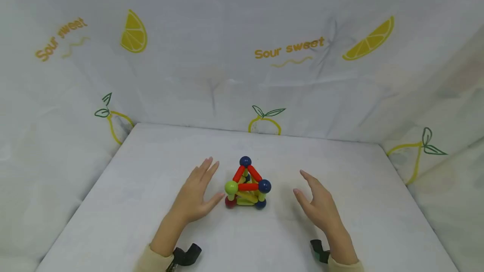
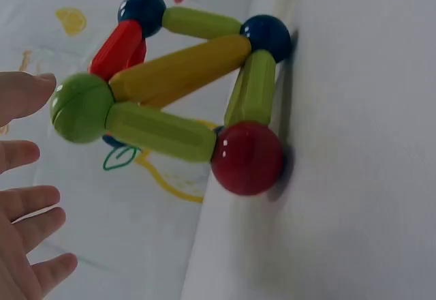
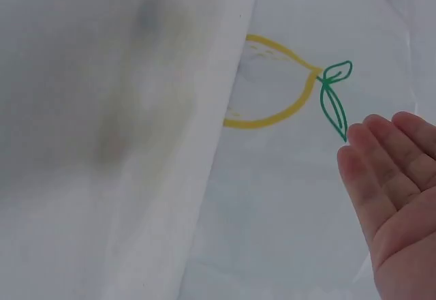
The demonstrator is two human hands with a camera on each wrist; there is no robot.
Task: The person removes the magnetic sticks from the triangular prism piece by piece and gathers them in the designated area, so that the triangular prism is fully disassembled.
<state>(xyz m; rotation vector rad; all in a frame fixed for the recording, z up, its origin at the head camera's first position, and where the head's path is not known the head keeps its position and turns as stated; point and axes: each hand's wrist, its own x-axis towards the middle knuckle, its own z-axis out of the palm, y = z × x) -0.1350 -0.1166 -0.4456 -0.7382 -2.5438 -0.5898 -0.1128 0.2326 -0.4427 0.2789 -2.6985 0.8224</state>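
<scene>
A small frame of magnetic sticks and balls (image 1: 248,187) stands on the white table between my two hands. Three red sticks (image 1: 254,173) form a triangle at its top, joined by a green ball (image 1: 231,187) and two blue ones. Below are green and yellow sticks, with a dark red ball (image 2: 246,158) at a base corner. My left hand (image 1: 193,196) is just left of it, fingers spread, thumb tip close to the green ball. Farther off on the right, my right hand (image 1: 319,205) holds nothing, its fingers extended and thumb apart.
The white table (image 1: 151,163) meets a white cloth backdrop (image 1: 181,53) printed with lemons and words, which also rises along both sides. Black wrist camera mounts (image 1: 187,255) sit at both wrists.
</scene>
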